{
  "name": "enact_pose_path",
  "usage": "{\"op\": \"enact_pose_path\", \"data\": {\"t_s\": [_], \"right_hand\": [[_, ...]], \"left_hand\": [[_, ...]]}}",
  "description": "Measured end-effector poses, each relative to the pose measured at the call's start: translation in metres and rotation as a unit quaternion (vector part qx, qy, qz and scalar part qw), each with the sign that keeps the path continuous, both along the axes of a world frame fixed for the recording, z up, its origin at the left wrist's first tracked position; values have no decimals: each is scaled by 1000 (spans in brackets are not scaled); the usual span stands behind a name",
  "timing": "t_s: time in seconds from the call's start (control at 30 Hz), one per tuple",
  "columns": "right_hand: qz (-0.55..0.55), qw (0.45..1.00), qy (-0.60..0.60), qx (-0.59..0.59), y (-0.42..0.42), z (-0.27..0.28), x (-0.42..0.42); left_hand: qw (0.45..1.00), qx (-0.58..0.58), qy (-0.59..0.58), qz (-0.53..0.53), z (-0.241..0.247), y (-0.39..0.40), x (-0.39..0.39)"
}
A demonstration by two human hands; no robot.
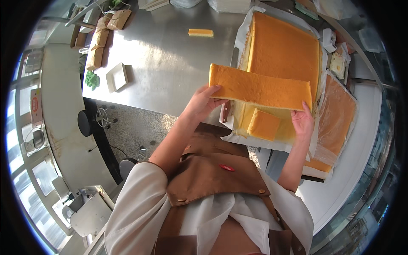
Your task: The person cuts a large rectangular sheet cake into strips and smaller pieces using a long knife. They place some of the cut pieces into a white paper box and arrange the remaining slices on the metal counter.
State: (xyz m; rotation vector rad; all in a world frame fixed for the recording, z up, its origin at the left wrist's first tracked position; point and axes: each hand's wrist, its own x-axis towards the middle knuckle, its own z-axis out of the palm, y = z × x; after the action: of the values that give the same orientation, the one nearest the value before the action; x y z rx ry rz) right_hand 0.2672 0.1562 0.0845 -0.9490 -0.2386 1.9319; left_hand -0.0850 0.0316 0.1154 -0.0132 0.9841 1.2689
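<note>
Both my hands hold a long rectangular strip of sponge cake (261,87) by its short ends, above the near part of a paper-lined cake sheet. My left hand (204,101) grips the left end, its thumb on top. At the lower right corner, my right hand (302,120) has its fingers underneath and a digit along the edge. Beyond the strip lies the large sheet of golden sponge cake (283,47) on baking paper (245,35). A smaller cake piece (264,125) rests on the paper nearer me. Left of it shows a knife's wooden handle (226,111); its blade is mostly hidden.
A narrow cake offcut (200,32) lies on the steel table (159,63). An empty white box (116,77), green leaves (92,80) and several brown packets (95,59) stand at the left. Another cake sheet under plastic film (339,111) is at the right.
</note>
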Motion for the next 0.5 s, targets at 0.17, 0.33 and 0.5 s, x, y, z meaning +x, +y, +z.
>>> {"op": "enact_pose_path", "data": {"t_s": [0.17,0.33,0.5], "right_hand": [[62,995,73,-5,-41,-48,-151],[46,989,108,-91,-73,-58,-281],[0,994,64,-94,-99,-74,-336]], "left_hand": [[996,-15,88,32,-24,-60,-146],[993,-2,116,27,-47,-87,-268],[988,-5,144,-52,-86,-86,-328]]}}
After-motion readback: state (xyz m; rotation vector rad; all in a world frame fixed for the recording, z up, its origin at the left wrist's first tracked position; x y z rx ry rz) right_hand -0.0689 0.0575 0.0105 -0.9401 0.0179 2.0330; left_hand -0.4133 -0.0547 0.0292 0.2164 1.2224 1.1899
